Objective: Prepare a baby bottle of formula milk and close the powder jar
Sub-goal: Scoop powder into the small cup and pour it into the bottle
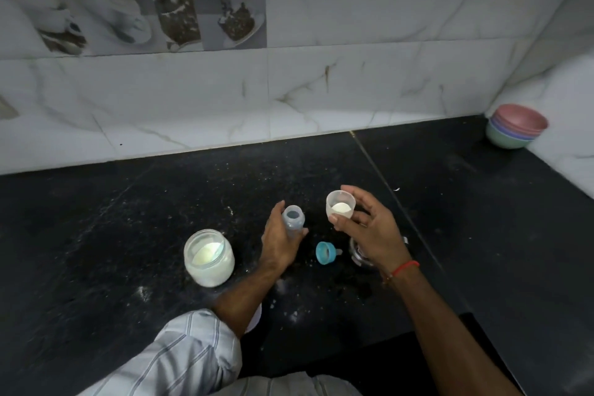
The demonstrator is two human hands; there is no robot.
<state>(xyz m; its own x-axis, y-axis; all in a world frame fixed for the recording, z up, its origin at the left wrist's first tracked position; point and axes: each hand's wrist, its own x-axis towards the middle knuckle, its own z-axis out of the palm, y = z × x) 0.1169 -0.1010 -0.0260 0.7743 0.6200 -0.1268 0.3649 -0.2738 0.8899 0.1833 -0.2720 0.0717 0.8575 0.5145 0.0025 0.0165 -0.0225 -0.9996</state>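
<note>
on the black counter, near the middle, the baby bottle stands upright with its open mouth facing up, and the left hand is wrapped around its body, thumb on the near right side and fingers behind, steadying it. just to the right and slightly higher, the right hand grips a small clear cup by its wall between thumb and curled fingers; the cup is held off the counter and shows white powder or milk in its bottom, though which of the two is hard to tell. the relation that matters is this: the bottle mouth lies to the left of the cup and a little below it, with a clear gap between the two rims, so the likely next move is to bring the cup leftward over the narrow opening and tip it. the bottle's long axis is vertical, and its mouth looks narrower than the cup, so a spill seems a fair risk. between the hands, nearer the person, the teal teat ring lies on its side on the counter. farther left the powder jar stands open, its lid not clearly in view. under the right hand a clear glass object is mostly hidden. stacked bowls sit far off in the right corner.
</note>
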